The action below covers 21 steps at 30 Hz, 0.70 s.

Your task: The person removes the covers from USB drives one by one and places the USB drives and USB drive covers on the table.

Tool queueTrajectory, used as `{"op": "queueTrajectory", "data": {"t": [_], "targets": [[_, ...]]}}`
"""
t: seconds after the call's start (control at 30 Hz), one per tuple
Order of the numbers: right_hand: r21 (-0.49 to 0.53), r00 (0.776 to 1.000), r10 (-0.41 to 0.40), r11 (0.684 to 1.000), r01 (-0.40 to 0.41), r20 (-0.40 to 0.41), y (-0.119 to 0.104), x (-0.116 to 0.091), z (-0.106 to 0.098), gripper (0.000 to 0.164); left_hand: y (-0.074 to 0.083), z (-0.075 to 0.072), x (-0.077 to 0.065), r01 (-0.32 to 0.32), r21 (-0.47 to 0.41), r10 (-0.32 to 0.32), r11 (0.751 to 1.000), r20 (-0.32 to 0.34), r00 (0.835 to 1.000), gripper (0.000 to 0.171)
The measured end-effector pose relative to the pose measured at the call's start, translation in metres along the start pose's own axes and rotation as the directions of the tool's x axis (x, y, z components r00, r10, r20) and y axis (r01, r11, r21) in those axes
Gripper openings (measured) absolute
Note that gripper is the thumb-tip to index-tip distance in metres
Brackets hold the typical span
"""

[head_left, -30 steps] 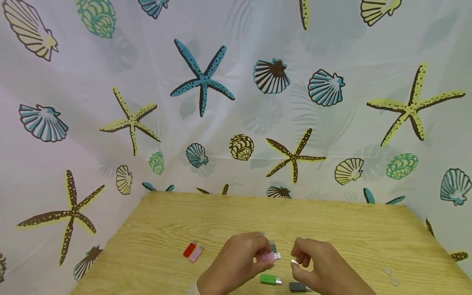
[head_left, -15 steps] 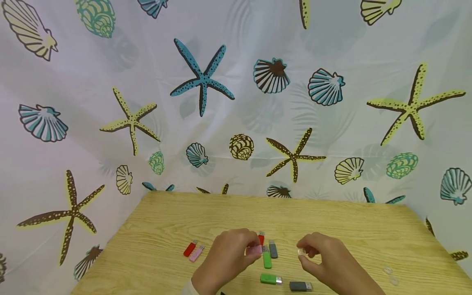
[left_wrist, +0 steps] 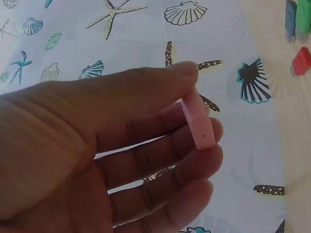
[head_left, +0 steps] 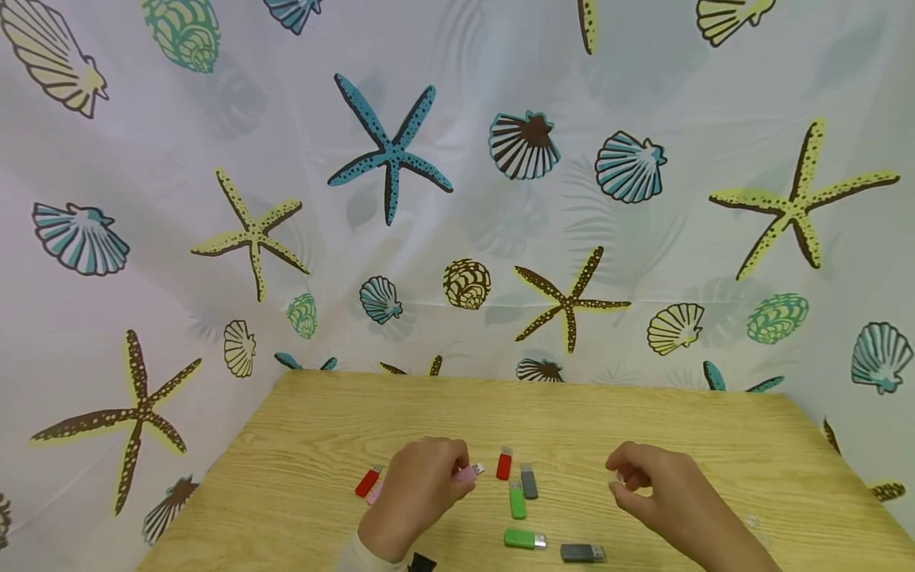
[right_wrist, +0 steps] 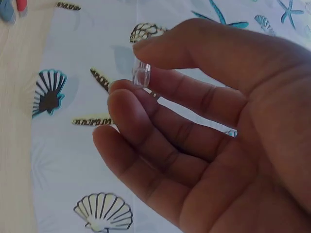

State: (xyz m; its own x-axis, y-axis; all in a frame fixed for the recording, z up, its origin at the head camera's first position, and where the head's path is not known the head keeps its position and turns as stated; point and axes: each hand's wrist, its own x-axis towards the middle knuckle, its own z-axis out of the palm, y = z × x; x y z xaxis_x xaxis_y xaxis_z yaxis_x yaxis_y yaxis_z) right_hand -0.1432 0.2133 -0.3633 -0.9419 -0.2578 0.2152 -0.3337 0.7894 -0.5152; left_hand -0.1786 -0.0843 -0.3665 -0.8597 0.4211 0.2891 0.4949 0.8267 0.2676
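Note:
My left hand (head_left: 422,485) pinches a pink USB stick (head_left: 465,474) between thumb and fingers, its metal plug bare and pointing right. In the left wrist view the pink body (left_wrist: 198,119) shows between thumb and fingertips. A small clear plastic cap (right_wrist: 141,74) is pinched by my right hand (head_left: 661,488), off to the right. Between the hands on the table lie a red USB stick (head_left: 503,464), a grey one (head_left: 528,481) and a green one (head_left: 518,500). Nearer me are another green stick (head_left: 519,539) and another grey stick (head_left: 577,553).
On the left a second red USB stick (head_left: 368,481) lies beside a pink one (head_left: 375,492), partly hidden by my left hand. Clear caps (head_left: 752,521) lie at the right, by my right forearm. A shell-print curtain (head_left: 457,199) surrounds the wooden table (head_left: 343,413).
My hands have drawn apart: the left moved left with the pink USB stick, the right moved right with the clear cap. The red and green sticks between them came into view.

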Motion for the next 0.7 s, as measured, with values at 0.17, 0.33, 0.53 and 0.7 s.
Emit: {"op": "queueTrajectory", "data": {"t": [0.17,0.33,0.53,0.7], "targets": [[-0.058,0.995,0.095,0.994,-0.097,-0.031,0.022,-0.002,-0.004,0.012,-0.009,0.0,-0.001,0.037,0.041,-0.037,0.998,0.009,0.999,0.014],[-0.098,0.985,0.171,0.98,-0.174,-0.037,0.046,-0.007,-0.012,0.013,-0.022,-0.002,-0.003,0.078,0.052,-0.078,0.996,-0.002,0.997,0.014],[-0.09,0.971,0.238,0.967,-0.24,-0.031,0.068,-0.013,-0.022,0.016,-0.038,0.0,-0.006,0.125,0.061,-0.125,0.99,-0.001,0.992,0.017],[-0.063,0.958,0.285,0.957,-0.285,-0.001,0.083,-0.016,-0.03,0.019,-0.05,0.01,-0.009,0.135,0.129,-0.139,0.982,0.025,0.99,0.025]]}}
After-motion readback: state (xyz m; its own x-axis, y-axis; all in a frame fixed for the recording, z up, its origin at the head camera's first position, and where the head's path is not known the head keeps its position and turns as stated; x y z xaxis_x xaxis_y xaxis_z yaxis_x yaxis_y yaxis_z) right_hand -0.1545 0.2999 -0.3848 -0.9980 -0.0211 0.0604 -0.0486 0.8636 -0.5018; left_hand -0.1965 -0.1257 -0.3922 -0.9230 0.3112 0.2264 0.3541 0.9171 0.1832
